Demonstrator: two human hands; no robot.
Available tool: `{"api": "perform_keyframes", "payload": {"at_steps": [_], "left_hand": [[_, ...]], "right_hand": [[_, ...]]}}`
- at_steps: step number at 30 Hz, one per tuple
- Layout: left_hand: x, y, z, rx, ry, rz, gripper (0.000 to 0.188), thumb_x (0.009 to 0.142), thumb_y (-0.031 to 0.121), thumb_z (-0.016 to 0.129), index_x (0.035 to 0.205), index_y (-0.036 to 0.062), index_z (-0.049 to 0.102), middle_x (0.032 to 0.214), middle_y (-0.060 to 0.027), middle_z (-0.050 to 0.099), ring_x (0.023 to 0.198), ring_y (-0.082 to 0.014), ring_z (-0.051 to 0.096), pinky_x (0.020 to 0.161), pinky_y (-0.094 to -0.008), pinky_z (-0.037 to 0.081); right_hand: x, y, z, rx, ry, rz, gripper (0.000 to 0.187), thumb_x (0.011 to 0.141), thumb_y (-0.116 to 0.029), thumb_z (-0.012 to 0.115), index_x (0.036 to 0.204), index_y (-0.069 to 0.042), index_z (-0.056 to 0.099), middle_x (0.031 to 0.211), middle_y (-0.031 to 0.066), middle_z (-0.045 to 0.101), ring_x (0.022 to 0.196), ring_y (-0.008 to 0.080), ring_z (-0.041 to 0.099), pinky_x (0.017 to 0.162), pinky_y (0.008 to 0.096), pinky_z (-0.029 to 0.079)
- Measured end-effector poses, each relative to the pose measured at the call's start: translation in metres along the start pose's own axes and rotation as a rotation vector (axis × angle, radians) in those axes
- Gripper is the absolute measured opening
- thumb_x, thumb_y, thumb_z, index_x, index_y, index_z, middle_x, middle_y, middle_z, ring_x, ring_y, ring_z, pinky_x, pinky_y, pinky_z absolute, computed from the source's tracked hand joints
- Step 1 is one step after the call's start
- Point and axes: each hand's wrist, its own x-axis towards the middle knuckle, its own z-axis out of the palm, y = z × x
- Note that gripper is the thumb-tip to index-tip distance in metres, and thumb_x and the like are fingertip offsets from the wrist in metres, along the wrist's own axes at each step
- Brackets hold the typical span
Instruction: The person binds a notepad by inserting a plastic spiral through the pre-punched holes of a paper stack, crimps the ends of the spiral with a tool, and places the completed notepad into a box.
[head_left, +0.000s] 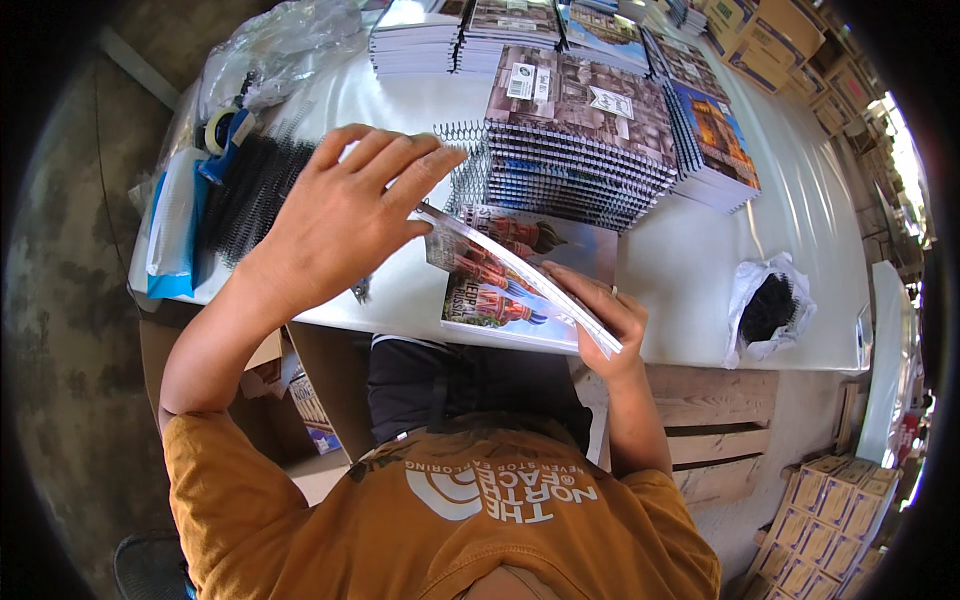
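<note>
In the head view, the far left of the table [690, 315] bears a blue-and-white pack [172, 232], with a blue tape dispenser [229, 146] just beyond it and a crumpled clear bag [290, 52] farther back. Next comes a heap of black coils [250, 195], partly hidden by the left hand [345, 210]. That hand is raised, its fingers loosely spread and the thumb apart from them, close to the upper left end of the book [530, 274]; whether the thumb touches it, I cannot tell.

The book is in front of the person, above the near edge of the table, tilted with its white page edges upward and slanting down to the right. A colourful cover [490, 295] shows along its left side; I cannot tell whether it belongs to this book. The right hand [612, 325] pinches the lower right end. Behind stands a stack [580, 170] of coil-bound books, and well to the right lies a black bundle [768, 308] in white wrapping.

The step in hand appears to be handling the book's edge: the right hand steadies, the left attends the far end. The next move probably calls for a firm right grip and careful left fingertips there.
</note>
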Motion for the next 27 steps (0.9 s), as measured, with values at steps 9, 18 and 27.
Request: {"api": "perform_keyframes", "payload": {"at_steps": [9,18,27], "left_hand": [[-0.036,0.003,0.059,0.096,0.311,-0.216,0.093,0.07,0.063,0.058,0.135,0.0015,0.032,0.142,-0.0215,0.028,0.131,-0.043,0.024,0.103,-0.0599,0.013],[-0.066,-0.024,0.096,0.101,0.606,-0.191,0.115,0.071,0.082,0.025,0.136,-0.0131,0.016,0.14,-0.0383,-0.002,0.13,-0.0541,-0.007,0.1,-0.0608,-0.012],[-0.073,0.012,0.11,0.034,0.514,-0.068,0.113,0.074,0.08,0.028,0.136,-0.0133,0.011,0.14,-0.0387,0.0,0.129,-0.0552,-0.005,0.102,-0.0627,-0.008]], "right_hand": [[0.004,-0.007,0.01,-0.079,0.053,-0.089,0.031,0.076,-0.004,0.065,0.105,0.005,0.062,0.098,0.0173,0.066,0.089,0.028,0.066,0.078,0.0322,0.053],[0.009,-0.013,0.025,-0.092,0.013,-0.232,0.028,0.077,-0.004,0.065,0.102,0.007,0.061,0.09,0.0219,0.066,0.082,0.0297,0.067,0.069,0.0327,0.056],[0.011,-0.007,0.028,-0.077,0.012,-0.267,0.026,0.076,-0.004,0.066,0.1,0.006,0.062,0.088,0.0205,0.066,0.082,0.0295,0.067,0.067,0.0327,0.057]]}}
